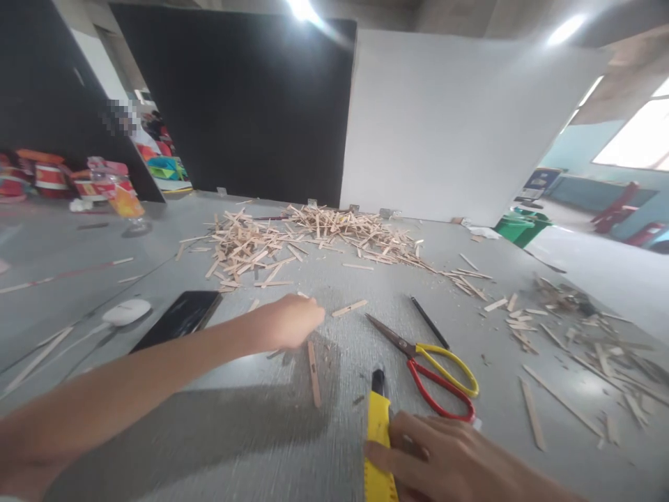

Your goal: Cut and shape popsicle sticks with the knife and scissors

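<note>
My right hand (444, 453), low in the head view, is wrapped around a yellow utility knife (377, 432) with a black tip end pointing away from me. My left hand (293, 322) reaches across from the left with its fingers curled together, and what they hold, if anything, is hidden. Just below it lies a wooden stick (314, 376) with a dark mark. Another marked wooden stick (349, 307) rests to its right. Scissors (418, 352) with one yellow and one red handle lie beyond the knife, beside a black pen (429, 322).
Loose wooden sticks (245, 244) are heaped at the back, and more scraps (601, 355) spread over the right side. A black phone (180, 317) and a white corded device (127, 312) lie left. A bottle (122, 195) stands farther back. Black (245, 104) and white panels (444, 125) border the table.
</note>
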Tool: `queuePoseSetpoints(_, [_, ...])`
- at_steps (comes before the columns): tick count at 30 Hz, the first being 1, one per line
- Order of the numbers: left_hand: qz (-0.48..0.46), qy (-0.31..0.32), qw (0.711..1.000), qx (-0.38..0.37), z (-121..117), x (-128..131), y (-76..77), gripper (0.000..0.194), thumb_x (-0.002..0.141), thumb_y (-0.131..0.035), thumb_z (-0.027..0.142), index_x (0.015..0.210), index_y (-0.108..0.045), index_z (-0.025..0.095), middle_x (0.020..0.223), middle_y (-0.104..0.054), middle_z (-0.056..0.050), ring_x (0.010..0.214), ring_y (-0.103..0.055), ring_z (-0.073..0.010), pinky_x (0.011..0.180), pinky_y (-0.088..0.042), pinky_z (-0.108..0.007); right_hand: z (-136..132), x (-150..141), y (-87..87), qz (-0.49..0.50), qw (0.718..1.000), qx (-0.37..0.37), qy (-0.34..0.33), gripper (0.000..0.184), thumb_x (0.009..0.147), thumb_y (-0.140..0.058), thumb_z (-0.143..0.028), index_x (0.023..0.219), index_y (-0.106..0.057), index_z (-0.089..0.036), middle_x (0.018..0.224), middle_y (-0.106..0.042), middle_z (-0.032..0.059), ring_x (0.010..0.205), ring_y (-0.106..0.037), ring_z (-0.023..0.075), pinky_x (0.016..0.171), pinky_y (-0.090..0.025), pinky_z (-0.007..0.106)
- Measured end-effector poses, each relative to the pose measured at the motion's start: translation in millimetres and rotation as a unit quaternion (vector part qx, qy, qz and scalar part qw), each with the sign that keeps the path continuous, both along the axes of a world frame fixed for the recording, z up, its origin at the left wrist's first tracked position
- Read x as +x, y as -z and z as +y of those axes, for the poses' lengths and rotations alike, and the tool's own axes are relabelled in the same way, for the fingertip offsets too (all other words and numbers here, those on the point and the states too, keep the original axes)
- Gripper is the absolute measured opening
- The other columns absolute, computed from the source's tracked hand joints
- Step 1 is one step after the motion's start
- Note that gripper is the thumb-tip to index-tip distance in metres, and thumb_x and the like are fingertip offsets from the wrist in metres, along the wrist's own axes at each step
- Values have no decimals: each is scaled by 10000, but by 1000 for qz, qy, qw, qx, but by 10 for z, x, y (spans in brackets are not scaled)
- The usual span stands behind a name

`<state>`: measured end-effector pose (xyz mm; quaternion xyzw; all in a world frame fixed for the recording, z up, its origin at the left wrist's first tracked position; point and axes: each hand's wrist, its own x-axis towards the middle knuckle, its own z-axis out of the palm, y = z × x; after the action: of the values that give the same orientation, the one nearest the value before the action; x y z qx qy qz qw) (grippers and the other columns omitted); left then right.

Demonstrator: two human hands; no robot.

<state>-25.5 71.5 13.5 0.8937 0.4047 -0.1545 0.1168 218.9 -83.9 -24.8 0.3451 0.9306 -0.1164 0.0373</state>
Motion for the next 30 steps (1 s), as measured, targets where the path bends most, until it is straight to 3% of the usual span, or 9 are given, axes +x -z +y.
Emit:
queuePoseSetpoints(6, [66, 22, 996, 52, -54, 63, 0, 334, 1009, -669, 338, 1288, -638, 158, 1284, -659, -115, 1085, -683, -259, 915, -594, -456, 1, 86, 5, 21, 997, 22, 68, 377, 1010, -607, -160, 1370, -583, -266, 1113, -711, 66, 949, -746, 252, 824, -649, 372])
queuePoseSetpoints(7, [62, 33, 995, 70, -91, 84, -19, 288, 1007, -667, 310, 1244, -658, 146, 1232, -681, -115, 1047, -694, -254, 891, -598, -444, 17, 116, 14, 28, 996, 28, 75, 378, 1018, -573, -140, 1372, -583, -274, 1133, -713, 68, 978, -744, 249, 850, -643, 373])
queuePoseSetpoints(9, [41, 61, 992, 107, -197, 136, -67, 74, 922, -649, 87, 933, -723, 92, 891, -729, -138, 843, -725, -283, 755, -585, -416, 71, 186, 31, 33, 995, 47, 85, 385, 1000, -523, -84, 1326, -617, -265, 1155, -722, 79, 1042, -735, 256, 865, -637, 366])
queuePoseSetpoints(13, [-5, 133, 981, 142, -517, 280, -65, 227, 705, -701, 9, 906, -701, 116, 677, -687, -50, 568, -681, -242, 517, -487, -332, 246, 341, 64, -3, 986, 95, 139, 496, 851, -479, 74, 1241, -661, -172, 1108, -734, 127, 980, -740, 263, 772, -625, 353])
queuePoseSetpoints(16, [-33, 183, 967, 175, -799, 395, 139, 336, 590, -778, 29, 902, -691, 119, 752, -712, -53, 611, -696, -241, 498, -485, -321, 397, 469, 95, -46, 971, 115, 205, 356, 906, -498, 37, 1130, -693, -160, 1002, -728, 114, 814, -731, 241, 640, -581, 338])
queuePoseSetpoints(20, [-84, 237, 934, 256, -1094, 480, 512, 130, 793, -692, 36, 893, -707, 118, 782, -716, -86, 716, -707, -255, 531, -520, -341, 571, 696, 150, -121, 939, 134, 291, 147, 1009, -561, -92, 1012, -697, -146, 931, -717, 77, 765, -709, 221, 646, -576, 354])
queuePoseSetpoints(23, [-110, 258, 910, 305, -1221, 468, 666, 51, 859, -699, 104, 895, -733, 95, 754, -714, -96, 685, -688, -242, 510, -513, -335, 670, 900, 191, -162, 915, 133, 344, 147, 1036, -621, -223, 919, -680, -156, 870, -700, 14, 719, -679, 162, 663, -587, 320])
queuePoseSetpoints(28, [-140, 271, 880, 363, -1367, 379, 767, 248, 970, -633, 231, 1055, -764, 40, 960, -803, -173, 846, -761, -274, 679, -599, -351, 800, 1193, 138, -164, 890, 114, 411, 245, 1036, -645, -357, 911, -693, -151, 816, -700, 4, 689, -684, 159, 673, -600, 329])
queuePoseSetpoints(30, [-176, 257, 859, 407, -1411, 349, 844, 324, 1026, -551, 282, 1100, -763, 50, 997, -823, -149, 912, -785, -276, 762, -623, -343, 880, 1324, 48, -126, 883, 128, 434, 236, 1046, -626, -367, 951, -705, -167, 867, -714, 19, 700, -679, 153, 673, -596, 310])
